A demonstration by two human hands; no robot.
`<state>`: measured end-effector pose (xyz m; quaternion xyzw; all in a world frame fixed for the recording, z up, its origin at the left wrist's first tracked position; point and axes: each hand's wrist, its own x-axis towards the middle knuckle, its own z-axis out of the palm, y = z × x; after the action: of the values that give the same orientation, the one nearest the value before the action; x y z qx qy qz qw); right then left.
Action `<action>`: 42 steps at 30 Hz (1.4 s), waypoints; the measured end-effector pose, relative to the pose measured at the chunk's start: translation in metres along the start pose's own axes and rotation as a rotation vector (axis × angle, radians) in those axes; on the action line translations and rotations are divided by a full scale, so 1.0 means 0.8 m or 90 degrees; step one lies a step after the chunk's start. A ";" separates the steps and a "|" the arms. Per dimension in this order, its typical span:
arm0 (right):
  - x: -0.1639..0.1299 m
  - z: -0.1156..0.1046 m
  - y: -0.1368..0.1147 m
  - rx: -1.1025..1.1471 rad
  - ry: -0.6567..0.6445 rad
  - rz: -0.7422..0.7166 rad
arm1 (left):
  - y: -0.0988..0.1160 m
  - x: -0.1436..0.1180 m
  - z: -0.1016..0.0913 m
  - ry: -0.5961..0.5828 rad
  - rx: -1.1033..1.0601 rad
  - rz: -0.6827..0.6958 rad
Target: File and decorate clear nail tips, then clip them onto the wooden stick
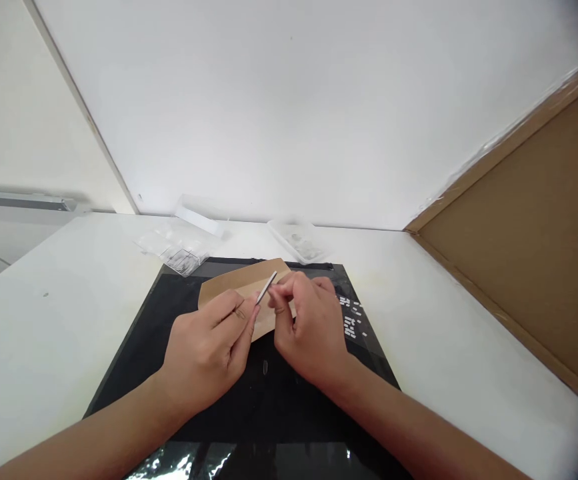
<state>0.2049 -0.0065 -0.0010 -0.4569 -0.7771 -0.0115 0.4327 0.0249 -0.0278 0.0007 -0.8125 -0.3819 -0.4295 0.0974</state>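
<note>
My left hand is closed, thumb and fingers pinching a thin, flat grey strip that slants up to the right. A small thin metal loop shows at its fingers; whether it is worn or held I cannot tell. Close beside the strip, my right hand pinches thumb and fingertips together, and whatever lies between them is too small to make out. Below both hands a piece of brown card lies on a black mat, partly covered by the fingers. One small clear piece rests on the mat nearer me.
Several small white pieces lie at the mat's right side. Behind the mat are a clear bag with dark thin items, a white box-like piece and a clear tray. A cardboard panel stands at right.
</note>
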 end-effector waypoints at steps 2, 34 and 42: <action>0.001 0.000 0.001 0.017 -0.010 0.002 | 0.001 0.001 0.001 -0.005 -0.021 -0.011; 0.007 -0.011 0.002 0.047 -0.028 0.031 | 0.004 -0.004 -0.001 -0.027 0.081 0.041; 0.002 -0.009 -0.003 0.042 -0.050 0.027 | 0.003 -0.004 -0.001 -0.025 0.074 0.036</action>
<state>0.2076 -0.0096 0.0049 -0.4588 -0.7836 0.0410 0.4168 0.0251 -0.0312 -0.0012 -0.8241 -0.3849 -0.3880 0.1488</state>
